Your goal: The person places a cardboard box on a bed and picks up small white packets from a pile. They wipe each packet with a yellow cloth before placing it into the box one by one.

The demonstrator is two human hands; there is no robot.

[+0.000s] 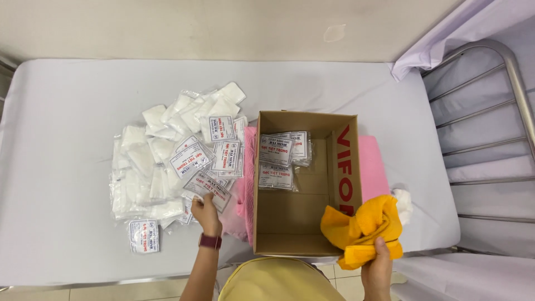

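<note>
My left hand (205, 210), with a dark red watch on the wrist, grips a clear gauze packet (207, 188) at the near edge of a heap of white gauze packets (167, 161). An open cardboard box (290, 223) stands to the right of the heap, with a few packets (284, 159) stacked in its far left corner. My right hand (379, 266) holds a bunched yellow cloth (365, 228) over the box's near right corner.
A pink cloth (374, 167) lies under the box on the white sheeted surface (61, 167). One loose packet (144, 236) lies near the front edge. A metal bed rail (504, 128) stands at the right. A white wad (403, 202) lies beside the yellow cloth.
</note>
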